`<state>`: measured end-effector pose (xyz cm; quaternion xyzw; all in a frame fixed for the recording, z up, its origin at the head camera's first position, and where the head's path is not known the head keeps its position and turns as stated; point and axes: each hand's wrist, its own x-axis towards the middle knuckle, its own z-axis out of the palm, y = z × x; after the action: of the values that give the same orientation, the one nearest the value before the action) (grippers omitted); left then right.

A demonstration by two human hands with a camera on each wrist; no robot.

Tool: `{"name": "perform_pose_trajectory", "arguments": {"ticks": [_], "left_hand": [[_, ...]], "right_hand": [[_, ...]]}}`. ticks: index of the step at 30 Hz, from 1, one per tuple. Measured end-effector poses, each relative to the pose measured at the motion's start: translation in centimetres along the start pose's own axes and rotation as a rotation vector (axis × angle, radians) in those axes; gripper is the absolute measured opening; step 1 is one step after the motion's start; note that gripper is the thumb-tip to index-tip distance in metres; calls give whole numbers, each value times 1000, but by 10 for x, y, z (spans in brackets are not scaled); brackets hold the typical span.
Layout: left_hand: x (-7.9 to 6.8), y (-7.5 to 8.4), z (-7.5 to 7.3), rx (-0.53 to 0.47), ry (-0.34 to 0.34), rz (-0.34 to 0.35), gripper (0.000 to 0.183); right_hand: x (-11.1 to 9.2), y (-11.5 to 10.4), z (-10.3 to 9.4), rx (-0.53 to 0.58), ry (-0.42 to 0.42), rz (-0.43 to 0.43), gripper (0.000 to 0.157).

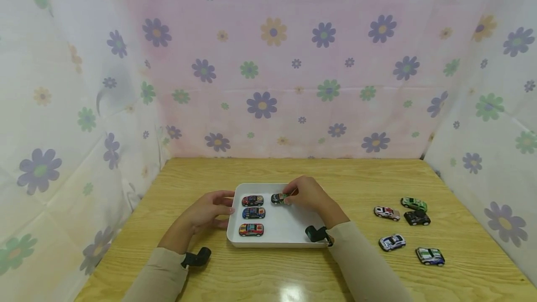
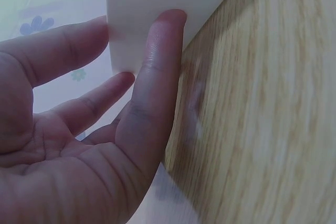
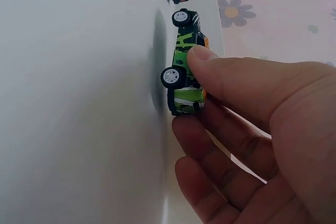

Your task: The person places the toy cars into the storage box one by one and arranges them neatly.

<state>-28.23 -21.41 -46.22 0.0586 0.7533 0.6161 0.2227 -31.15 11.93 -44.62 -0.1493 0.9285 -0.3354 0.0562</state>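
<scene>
My right hand (image 1: 308,193) pinches a green and black toy car (image 3: 184,51) between thumb and fingers, over the back middle of a white tray (image 1: 289,244). In the right wrist view the car's wheels face the tray floor, with a shadow beside them. My left hand (image 1: 205,211) touches the tray's left wall with its fingertips, fingers fairly straight. Along the left side of the tray stand a dark red toy car (image 1: 252,201), a blue toy car (image 1: 253,213) and a red and yellow toy car (image 1: 251,229).
To the right on the wooden table (image 1: 268,274) are several more toy cars, among them a light green car (image 1: 414,204), a black car (image 1: 417,217) and a white car (image 1: 392,242). Flowered cloth (image 1: 268,120) encloses the back and sides.
</scene>
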Motion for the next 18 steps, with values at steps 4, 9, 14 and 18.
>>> {"name": "perform_pose_trajectory", "arguments": {"ticks": [4, 9, 14, 18], "left_hand": [[-1, 1, 0, 3, 2, 1, 63], [-1, 2, 1, 3, 2, -1, 62], [-2, 2, 1, 0, -8, 2, 64], [-2, 3, 2, 1, -9, 5, 64]], "right_hand": [[0, 0, 1, -5, -1, 5, 16], [0, 0, 1, -13, -5, 10, 16], [0, 0, 2, -16, -10, 10, 15], [0, -1, 1, -22, -11, 14, 16]]}}
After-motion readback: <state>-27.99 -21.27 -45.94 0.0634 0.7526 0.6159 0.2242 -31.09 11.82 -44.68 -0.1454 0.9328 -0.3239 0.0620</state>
